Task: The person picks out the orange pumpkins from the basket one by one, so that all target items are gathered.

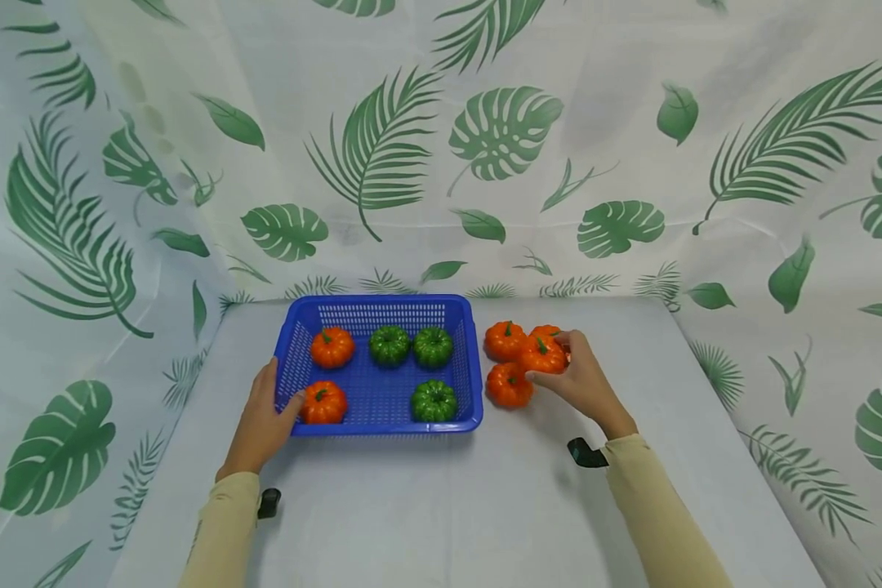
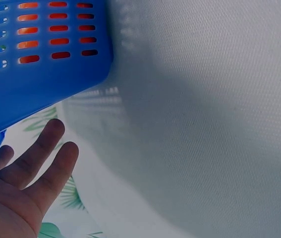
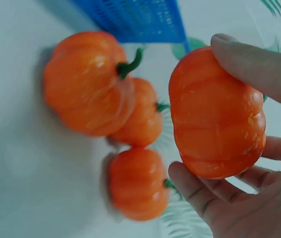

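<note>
My right hand (image 1: 590, 386) holds an orange toy pumpkin (image 3: 217, 114) between thumb and fingertips, on opposite sides of it. In the right wrist view it is clear of the other orange pumpkins, which sit on the table right of a blue plastic basket (image 1: 378, 429). At the basket's left front corner is my left hand (image 1: 257, 433), thumb over the rim and fingers outside. The left wrist view shows those fingers (image 2: 56, 173) spread and nearly straight beside the perforated wall. Inside the basket lie two orange pumpkins (image 1: 332, 348) on the left and three green ones (image 1: 434, 401).
A white cloth covers the table (image 1: 382, 506). Behind it and along both sides hangs a white sheet (image 1: 412, 261) with green leaf prints. Close to the basket's right wall stands the nearest loose orange pumpkin (image 1: 510, 385), with another orange pumpkin (image 1: 505, 340) behind it.
</note>
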`<state>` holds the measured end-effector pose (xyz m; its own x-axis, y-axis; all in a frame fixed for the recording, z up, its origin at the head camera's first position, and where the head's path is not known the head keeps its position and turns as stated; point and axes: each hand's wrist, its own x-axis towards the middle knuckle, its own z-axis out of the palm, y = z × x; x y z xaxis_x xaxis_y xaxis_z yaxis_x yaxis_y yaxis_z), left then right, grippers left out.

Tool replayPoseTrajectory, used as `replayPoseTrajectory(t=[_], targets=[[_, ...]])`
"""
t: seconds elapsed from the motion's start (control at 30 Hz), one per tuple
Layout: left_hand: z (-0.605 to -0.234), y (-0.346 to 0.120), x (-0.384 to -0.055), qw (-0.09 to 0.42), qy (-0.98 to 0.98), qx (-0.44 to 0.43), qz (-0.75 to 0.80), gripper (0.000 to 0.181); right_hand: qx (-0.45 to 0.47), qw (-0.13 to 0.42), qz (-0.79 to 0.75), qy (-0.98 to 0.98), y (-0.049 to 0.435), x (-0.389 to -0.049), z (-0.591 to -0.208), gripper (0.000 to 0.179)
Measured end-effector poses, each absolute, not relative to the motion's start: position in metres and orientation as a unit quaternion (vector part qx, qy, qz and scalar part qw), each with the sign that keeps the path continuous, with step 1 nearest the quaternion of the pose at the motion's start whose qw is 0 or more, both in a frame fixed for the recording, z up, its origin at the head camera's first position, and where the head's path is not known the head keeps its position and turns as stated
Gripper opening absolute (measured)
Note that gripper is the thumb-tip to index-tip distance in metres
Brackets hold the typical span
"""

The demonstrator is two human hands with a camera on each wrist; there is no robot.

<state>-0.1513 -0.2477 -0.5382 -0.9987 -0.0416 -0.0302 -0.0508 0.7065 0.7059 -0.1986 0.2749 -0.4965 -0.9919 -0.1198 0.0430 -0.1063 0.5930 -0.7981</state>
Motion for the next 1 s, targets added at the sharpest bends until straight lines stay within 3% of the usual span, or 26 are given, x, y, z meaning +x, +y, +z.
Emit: replayPoseTrajectory(t=[0.33,0.57,1.0], targets=[[-0.538,-0.247,-0.151,0.007,0.925,-0.024,0.380,0.089,-0.005,-0.018,-0.424,0.905,0.298,-0.185,-0.527,0.076],[-0.536,-0.247,-0.150,0.003,0.924,-0.019,0.382,0.088,0.024,0.013,-0.409,0.912,0.304,-0.180,-0.546,0.073],[-0.536,-0.247,-0.151,0.008,0.923,-0.022,0.385,0.089,0.005,0.059,-0.397,0.916,0.307,-0.180,-0.553,0.085]])
